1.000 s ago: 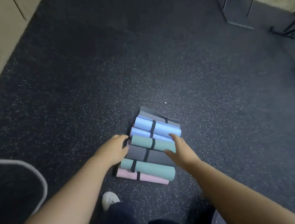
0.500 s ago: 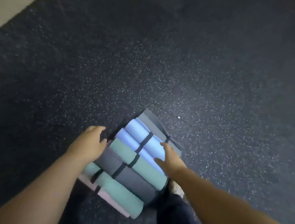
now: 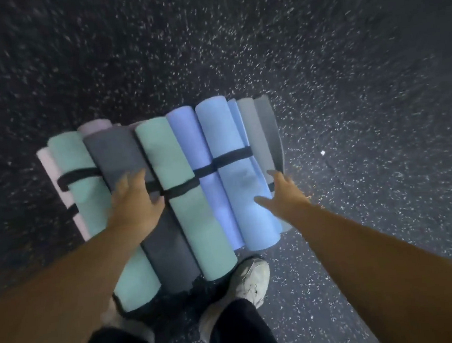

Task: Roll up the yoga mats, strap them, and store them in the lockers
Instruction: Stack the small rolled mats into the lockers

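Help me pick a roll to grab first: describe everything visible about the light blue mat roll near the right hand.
The light blue mat roll is a smooth, foam-looking cylinder lying lengthwise away from the person, on top of the pile toward its right. A black strap cinches its middle. A periwinkle roll flanks its left and a grey roll its right. The right hand, fingers spread, rests against its right side.

I see my bare forearms [image 3: 73,278] with no sleeves, dark trousers [image 3: 242,329], and worn, off-white laced sneakers [image 3: 251,280] on my feet.
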Demonstrator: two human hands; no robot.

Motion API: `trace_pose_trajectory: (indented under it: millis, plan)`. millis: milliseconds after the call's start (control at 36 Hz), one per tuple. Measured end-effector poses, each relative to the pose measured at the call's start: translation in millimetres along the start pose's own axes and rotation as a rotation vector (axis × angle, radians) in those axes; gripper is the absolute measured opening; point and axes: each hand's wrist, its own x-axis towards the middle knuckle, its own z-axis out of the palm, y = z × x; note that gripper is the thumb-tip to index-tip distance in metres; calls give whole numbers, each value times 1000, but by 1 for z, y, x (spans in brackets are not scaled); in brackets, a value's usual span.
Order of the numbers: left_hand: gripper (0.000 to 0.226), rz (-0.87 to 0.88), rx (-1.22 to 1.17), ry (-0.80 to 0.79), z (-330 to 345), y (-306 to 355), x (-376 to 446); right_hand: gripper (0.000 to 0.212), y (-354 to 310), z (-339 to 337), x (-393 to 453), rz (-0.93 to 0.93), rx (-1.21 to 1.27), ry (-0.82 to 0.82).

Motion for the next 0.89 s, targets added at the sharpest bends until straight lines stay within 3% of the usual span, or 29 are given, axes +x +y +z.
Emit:
trace_pose_trajectory:
  millis: [83, 167, 250, 361, 472, 583, 750, 889]
  plan:
    - [79, 60, 155, 99, 29, -41, -2, 92, 15, 36, 23, 61, 20, 21]
    - [81, 303, 313, 133, 55, -66, -8, 104, 29, 61, 39, 66, 39, 17]
    - [83, 552, 424, 168, 79, -65, -15, 112, 39, 76, 48, 28, 94, -11]
    - [86, 711, 469, 163, 112, -46, -29, 111, 56, 77, 46, -72, 119, 15]
    - [90, 684, 466, 116, 149, -41, -53, 118, 83, 72, 40, -114, 28, 19]
    - [95, 625, 477, 110, 173, -42, -77, 140, 105, 72, 42, -43, 55, -64]
    - [112, 559, 594, 43, 192, -53, -95, 108, 106, 76, 41, -59, 88, -232]
    - [97, 541, 611, 124, 199, -49, -90, 106, 107, 88, 39, -81, 145, -193]
